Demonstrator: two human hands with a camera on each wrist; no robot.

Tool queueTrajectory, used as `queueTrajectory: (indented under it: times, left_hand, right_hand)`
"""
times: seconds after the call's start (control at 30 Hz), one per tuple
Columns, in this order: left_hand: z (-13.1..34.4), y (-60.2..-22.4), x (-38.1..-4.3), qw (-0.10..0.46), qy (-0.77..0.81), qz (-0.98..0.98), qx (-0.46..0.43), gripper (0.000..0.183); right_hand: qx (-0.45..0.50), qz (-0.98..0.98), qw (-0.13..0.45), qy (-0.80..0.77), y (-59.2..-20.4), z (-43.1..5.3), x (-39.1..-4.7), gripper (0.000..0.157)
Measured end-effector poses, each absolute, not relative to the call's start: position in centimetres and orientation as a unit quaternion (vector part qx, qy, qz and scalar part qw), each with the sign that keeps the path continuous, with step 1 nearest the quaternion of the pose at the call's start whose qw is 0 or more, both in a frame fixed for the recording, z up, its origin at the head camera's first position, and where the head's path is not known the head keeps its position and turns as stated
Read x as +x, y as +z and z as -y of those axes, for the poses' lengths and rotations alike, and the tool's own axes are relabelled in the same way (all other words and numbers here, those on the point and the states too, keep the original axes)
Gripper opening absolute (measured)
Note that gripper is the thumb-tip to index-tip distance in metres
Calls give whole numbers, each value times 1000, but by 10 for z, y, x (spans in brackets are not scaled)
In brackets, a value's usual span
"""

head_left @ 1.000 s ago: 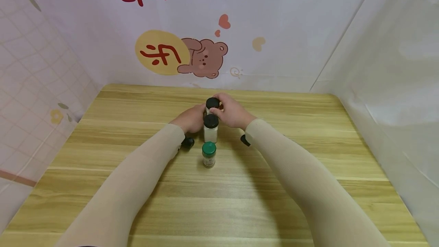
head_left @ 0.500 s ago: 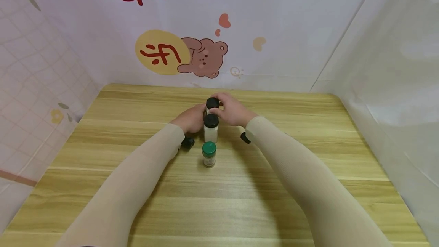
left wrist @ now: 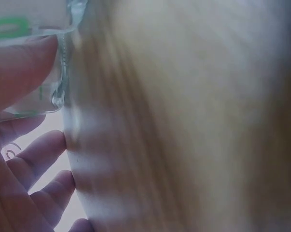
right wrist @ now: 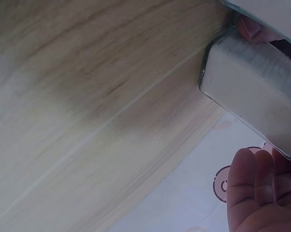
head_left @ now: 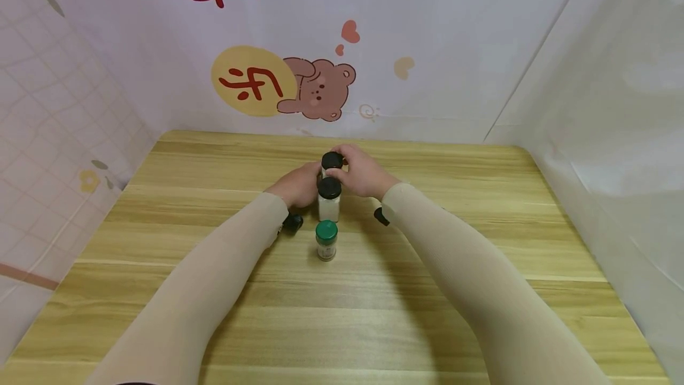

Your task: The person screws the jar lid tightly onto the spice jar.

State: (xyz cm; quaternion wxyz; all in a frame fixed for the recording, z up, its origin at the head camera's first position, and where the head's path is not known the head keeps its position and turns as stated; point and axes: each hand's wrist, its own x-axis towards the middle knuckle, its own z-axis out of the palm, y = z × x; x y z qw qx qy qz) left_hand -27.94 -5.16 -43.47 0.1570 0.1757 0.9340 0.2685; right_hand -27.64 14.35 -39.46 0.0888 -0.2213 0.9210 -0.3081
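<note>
Two square glass jars with black lids stand one behind the other in the head view, both with pale contents. My left hand (head_left: 300, 185) grips the rear jar (right wrist: 251, 87) low on its left side; its thumb (left wrist: 24, 67) lies on the glass, between this jar and the front jar (head_left: 328, 208). From the right, my right hand (head_left: 363, 172) holds the same rear jar at its black lid (head_left: 332, 160), thumb in front and fingers behind. Nearer to me stands a small jar with a green lid (head_left: 326, 241), upright and touched by neither hand.
The jars stand in a row on a wood-grain table (head_left: 320, 325). A white printed curtain (head_left: 438, 28) hangs behind the table's far edge, and more sheeting rises along both sides. Black wrist-camera parts (head_left: 293, 221) show under the sleeves.
</note>
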Motion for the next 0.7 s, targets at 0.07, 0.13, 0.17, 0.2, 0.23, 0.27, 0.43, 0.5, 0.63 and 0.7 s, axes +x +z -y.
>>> queueTrajectory:
  times: [0.07, 0.13, 0.17, 0.2, 0.23, 0.27, 0.43, 0.5, 0.63, 0.7]
  left_hand:
    - [52, -435, -280, 157, 267, -934, 176, 42]
    - [52, -435, -280, 157, 268, -934, 175, 42]
    - [52, -435, -280, 157, 268, -934, 175, 42]
    - [52, -435, -280, 157, 269, -934, 176, 42]
    - [52, -435, -280, 157, 269, -934, 176, 42]
    - [52, -435, -281, 158, 269, -934, 177, 42]
    - [51, -436, -282, 161, 263, -934, 181, 41]
    - [51, -436, -282, 163, 262, -934, 182, 41]
    - [50, -435, -281, 169, 257, -934, 182, 43]
    - [50, -434, -281, 171, 254, -935, 182, 43]
  right_hand:
    - [-222, -920, 89, -310, -395, -143, -277, 47]
    - [-221, -920, 88, -313, -395, -143, -277, 47]
    - [-220, -919, 89, -314, -395, -143, -277, 47]
    - [-220, -919, 89, -314, -394, -143, -277, 47]
    - [-219, -919, 89, -315, -394, -143, -277, 48]
    - [-219, -919, 89, -314, -394, -144, -277, 48]
    - [-221, -918, 94, -317, -395, -144, -277, 46]
    - [-222, -917, 94, -317, -396, -145, -278, 46]
    - [-226, -915, 91, -322, -398, -147, -277, 48]
    - [-229, -913, 89, -326, -399, -148, -277, 51]
